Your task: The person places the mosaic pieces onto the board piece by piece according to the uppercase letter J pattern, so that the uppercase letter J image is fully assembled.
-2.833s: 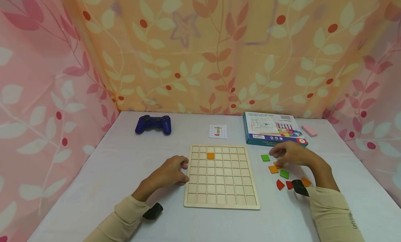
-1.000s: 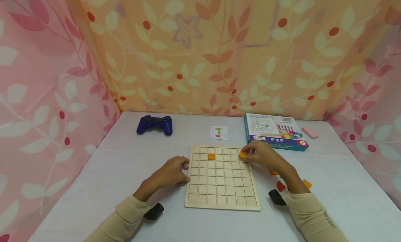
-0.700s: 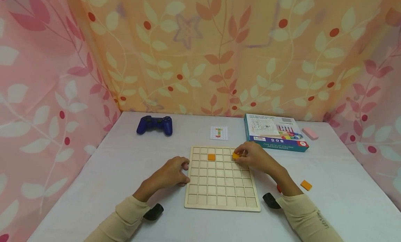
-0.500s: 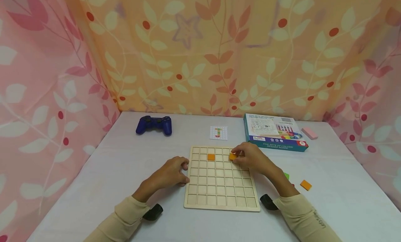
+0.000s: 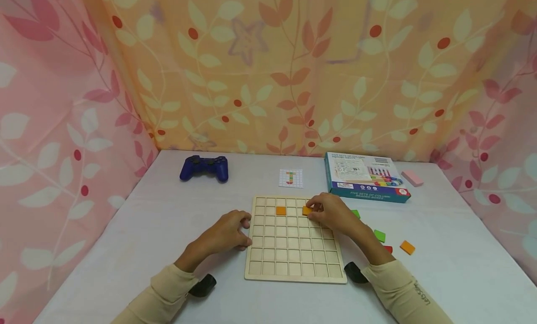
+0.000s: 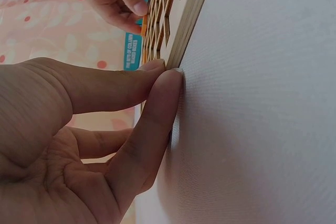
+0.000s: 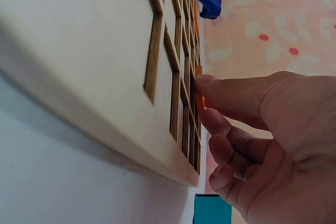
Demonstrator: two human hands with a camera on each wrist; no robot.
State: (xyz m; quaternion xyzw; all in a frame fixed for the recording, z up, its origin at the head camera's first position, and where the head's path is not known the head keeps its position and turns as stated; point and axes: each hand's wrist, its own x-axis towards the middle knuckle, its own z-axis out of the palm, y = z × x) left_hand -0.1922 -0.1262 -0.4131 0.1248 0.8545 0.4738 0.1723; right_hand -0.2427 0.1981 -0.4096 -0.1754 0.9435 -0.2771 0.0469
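A wooden grid board [image 5: 293, 281] lies on the white-covered table. At its left edge, my left hand [image 5: 224, 230] grips the rim; the left wrist view shows thumb and fingertip meeting at the board's corner. My right hand [image 5: 333, 213] pinches an orange square tile [image 5: 306, 210] between thumb and forefinger, low over the second row from the far side. Another orange square tile [image 5: 281, 211] sits in a cell of that row, farther left. Right of the board lie two green tiles [image 5: 379, 236], a red piece [image 5: 388, 249] and an orange tile [image 5: 407, 247], partly hidden by my right arm.
Behind the board lies a small grid card [image 5: 291, 178] with a coloured J-like figure. A blue game controller [image 5: 204, 168] stands at the back left. A teal-edged box [image 5: 367, 177] and a pink eraser-like block [image 5: 412, 178] are at the back right, before a patterned curtain [image 5: 293, 72].
My right hand has taken an orange tile from the loose pieces at the right and carried it left, over the board's second row. The left hand has stayed at the left edge.
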